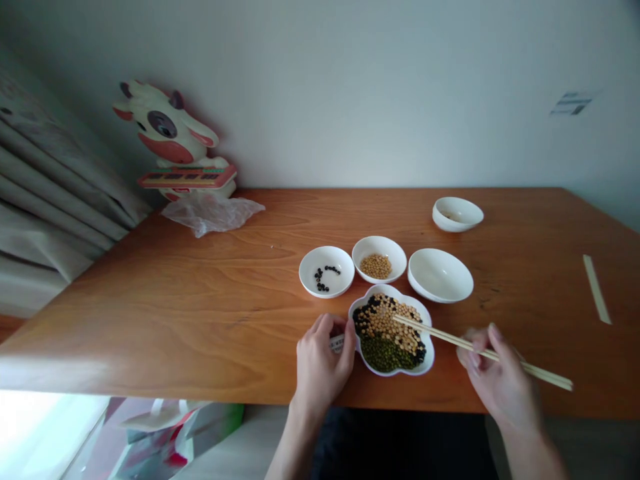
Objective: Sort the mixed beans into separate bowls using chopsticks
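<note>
Right hand (503, 383): fingers (495, 337) closed on wooden chopsticks (460, 345), tips over soybeans (383, 325) in flower-shaped white dish (395, 291) on tabletop (150, 320). Left hand (320, 367) curled against dish rim, grip unclear. Soybeans judged hard, light, round, slippery; take singly between chopstick tips.

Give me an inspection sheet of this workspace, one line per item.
Surface: orange-brown wooden table.
Job's things: flower-shaped white dish holding soybeans, black beans and mung beans; wooden chopsticks, tips over the soybeans; white bowls of black beans and soybeans; plain white bowl.
Clutter: paper strip, crumpled plastic bag, cow-shaped toy.
Hands: left hand against the dish rim; right hand grips the chopsticks, blurred.
Cables: nothing seen.
Surroundings: white wall, grey curtain, shopping bag below the table edge.
</note>
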